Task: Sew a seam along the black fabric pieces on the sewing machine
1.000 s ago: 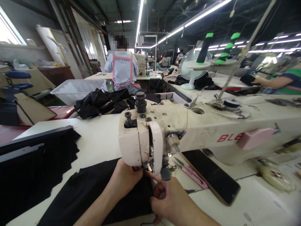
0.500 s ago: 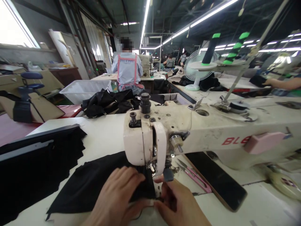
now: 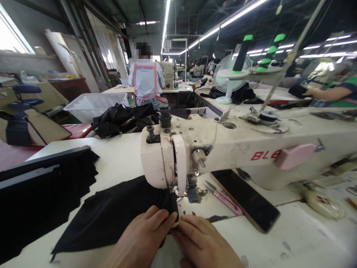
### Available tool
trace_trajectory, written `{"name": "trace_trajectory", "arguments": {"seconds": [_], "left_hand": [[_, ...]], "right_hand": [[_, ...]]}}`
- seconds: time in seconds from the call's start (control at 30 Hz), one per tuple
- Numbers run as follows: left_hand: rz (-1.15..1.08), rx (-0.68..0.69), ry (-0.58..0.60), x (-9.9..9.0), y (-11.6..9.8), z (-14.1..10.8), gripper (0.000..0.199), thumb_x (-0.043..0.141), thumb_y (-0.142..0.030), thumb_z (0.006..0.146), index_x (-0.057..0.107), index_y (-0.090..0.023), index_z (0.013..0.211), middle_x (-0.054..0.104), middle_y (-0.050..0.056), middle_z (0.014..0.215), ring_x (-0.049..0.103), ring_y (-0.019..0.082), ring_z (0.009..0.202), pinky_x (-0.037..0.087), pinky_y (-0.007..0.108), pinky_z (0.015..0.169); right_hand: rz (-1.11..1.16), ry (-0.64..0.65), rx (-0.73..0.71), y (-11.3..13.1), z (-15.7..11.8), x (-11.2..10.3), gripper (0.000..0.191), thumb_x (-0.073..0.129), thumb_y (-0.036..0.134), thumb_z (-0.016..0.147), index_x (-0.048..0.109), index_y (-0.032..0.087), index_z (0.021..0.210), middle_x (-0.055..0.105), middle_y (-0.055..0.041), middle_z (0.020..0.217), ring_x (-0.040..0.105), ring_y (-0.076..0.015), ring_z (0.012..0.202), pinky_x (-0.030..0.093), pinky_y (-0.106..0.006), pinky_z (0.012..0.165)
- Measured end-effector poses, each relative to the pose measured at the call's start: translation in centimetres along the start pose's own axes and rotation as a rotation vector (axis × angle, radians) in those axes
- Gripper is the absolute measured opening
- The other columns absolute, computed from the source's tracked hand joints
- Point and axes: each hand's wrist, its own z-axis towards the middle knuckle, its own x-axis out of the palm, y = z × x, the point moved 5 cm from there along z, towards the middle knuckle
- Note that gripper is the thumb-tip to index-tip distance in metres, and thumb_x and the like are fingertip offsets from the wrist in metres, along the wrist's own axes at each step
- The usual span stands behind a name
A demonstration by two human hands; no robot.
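Observation:
A piece of black fabric (image 3: pixel 111 212) lies on the white sewing table, its right edge under the needle area of a cream sewing machine (image 3: pixel 223 145). My left hand (image 3: pixel 145 234) rests on the fabric's front right part, fingers bent and pinching its edge. Close beside it, my right hand (image 3: pixel 205 238) is closed at the same edge, in front of the presser foot. The fingertips of both hands nearly meet there. The exact grip of the right fingers is partly hidden behind the hand.
Stacked black fabric pieces (image 3: pixel 36 201) lie at the left. Pink-handled thread snips (image 3: pixel 225 199) and a phone (image 3: pixel 245 201) lie under the machine arm. Beyond the table are a heap of black cloth (image 3: pixel 119 119), a white bin (image 3: pixel 95 102), a fan (image 3: pixel 227 80) and co-workers, one seated (image 3: pixel 146 80).
My right hand has drawn back from beside the needle towards me, and its fingers have closed together at the fabric edge. My left hand has shifted slightly. The whole view has moved a little.

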Motion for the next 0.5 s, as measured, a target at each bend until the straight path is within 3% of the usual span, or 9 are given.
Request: {"name": "trace_trajectory", "arguments": {"seconds": [0.13, 0.33, 0.5], "left_hand": [[0.105, 0.023, 0.002, 0.6, -0.4, -0.1, 0.041, 0.042, -0.010, 0.089, 0.042, -0.008, 0.130, 0.061, 0.010, 0.096, 0.059, 0.025, 0.076, 0.057, 0.037, 0.058], [0.107, -0.056, 0.011, 0.3, 0.8, 1.1, 0.033, 0.034, -0.012, 0.096, 0.044, -0.010, 0.127, 0.061, 0.010, 0.099, 0.059, 0.024, 0.081, 0.056, 0.038, 0.064], [-0.036, -0.044, -0.178, -0.3, 2.5, 2.0, 0.030, 0.033, -0.020, 0.100, 0.056, -0.017, 0.119, 0.063, 0.008, 0.102, 0.060, 0.020, 0.089, 0.054, 0.032, 0.080]], "right_hand": [[-0.010, -0.012, -0.047, -0.3, 0.2, -0.4, 0.043, 0.064, 0.030, 0.086, 0.056, 0.017, 0.127, 0.066, -0.0083, 0.120, 0.059, -0.0258, 0.106, 0.048, -0.039, 0.097], [0.016, 0.243, 0.024, -1.4, 1.8, -1.4, 0.046, 0.053, 0.030, 0.090, 0.052, 0.014, 0.134, 0.059, -0.0099, 0.132, 0.054, -0.0278, 0.116, 0.042, -0.045, 0.105], [0.031, 0.264, 0.085, -2.1, 2.5, -1.5, 0.049, 0.051, 0.029, 0.086, 0.053, 0.016, 0.134, 0.052, -0.0088, 0.139, 0.045, -0.0286, 0.127, 0.030, -0.046, 0.113]]}}
